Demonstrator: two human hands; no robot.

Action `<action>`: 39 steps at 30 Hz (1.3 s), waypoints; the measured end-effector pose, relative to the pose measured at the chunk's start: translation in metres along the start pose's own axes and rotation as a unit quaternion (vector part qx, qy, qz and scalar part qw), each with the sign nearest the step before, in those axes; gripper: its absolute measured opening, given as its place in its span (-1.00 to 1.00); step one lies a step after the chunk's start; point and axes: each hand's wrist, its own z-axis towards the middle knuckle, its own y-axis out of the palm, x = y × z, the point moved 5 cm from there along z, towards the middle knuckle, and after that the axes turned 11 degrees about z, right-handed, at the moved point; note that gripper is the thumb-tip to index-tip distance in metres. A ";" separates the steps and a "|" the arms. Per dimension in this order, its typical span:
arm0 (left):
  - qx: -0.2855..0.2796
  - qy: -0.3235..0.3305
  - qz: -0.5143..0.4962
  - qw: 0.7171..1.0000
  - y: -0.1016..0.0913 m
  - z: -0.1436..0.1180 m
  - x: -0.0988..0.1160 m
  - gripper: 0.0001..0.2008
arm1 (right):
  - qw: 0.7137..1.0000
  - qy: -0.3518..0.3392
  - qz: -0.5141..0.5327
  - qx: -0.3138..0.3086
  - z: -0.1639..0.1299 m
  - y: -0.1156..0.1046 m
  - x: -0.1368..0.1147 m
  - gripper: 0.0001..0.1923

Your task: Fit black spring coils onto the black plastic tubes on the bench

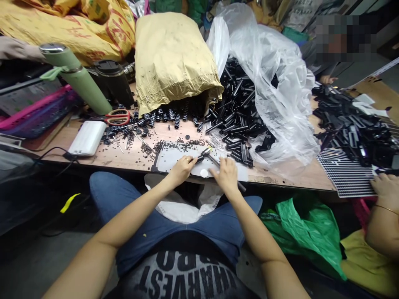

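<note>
My left hand (181, 169) is closed on a small black cylindrical part (200, 159), pinched at the fingertips over a pale sheet (166, 155) on the table. A slim metal tool (213, 158) with a hammer-like head meets the end of that part. Its shaft runs under my right hand (227, 173), which is closed around it, and a dark end sticks out below the wrist. Between both hands, at the sheet's front edge, lies a white disc (204, 173). Tiny black pieces (183, 144) are scattered just behind the sheet.
A yellow paper sack (176, 58) spills black ribbed parts. Beside it, a clear plastic bag (280, 83) holds black tubes (232, 108). Red-handled scissors (118, 117), a white box (87, 138) and a green bottle (85, 85) stand left. Another person's hand (386, 189) is at right.
</note>
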 end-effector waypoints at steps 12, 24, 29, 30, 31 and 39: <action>-0.022 0.044 0.119 0.992 -0.007 -0.005 0.001 -0.56 | 0.992 0.101 0.046 -0.063 -0.048 -0.023 0.003 -0.62; -0.060 -0.048 0.092 0.993 0.008 0.014 0.020 -0.13 | 0.972 -0.005 0.234 0.001 -0.035 -0.059 -0.085 -0.58; -0.053 -0.024 0.085 0.995 0.018 0.004 0.022 -0.31 | 0.990 -0.003 0.073 -0.117 -0.028 -0.005 -0.085 -0.65; -0.051 -0.023 0.084 0.995 0.020 0.003 0.022 -0.33 | 0.987 0.005 0.030 -0.155 -0.027 0.004 -0.083 -0.67; -0.049 -0.022 0.083 0.995 0.021 0.003 0.021 -0.35 | 0.983 0.009 -0.001 -0.184 -0.027 0.011 -0.080 -0.68; -0.077 -0.106 0.036 0.991 -0.003 0.022 0.012 -0.59 | 0.998 0.028 -0.020 -0.060 -0.008 -0.034 -0.047 -0.63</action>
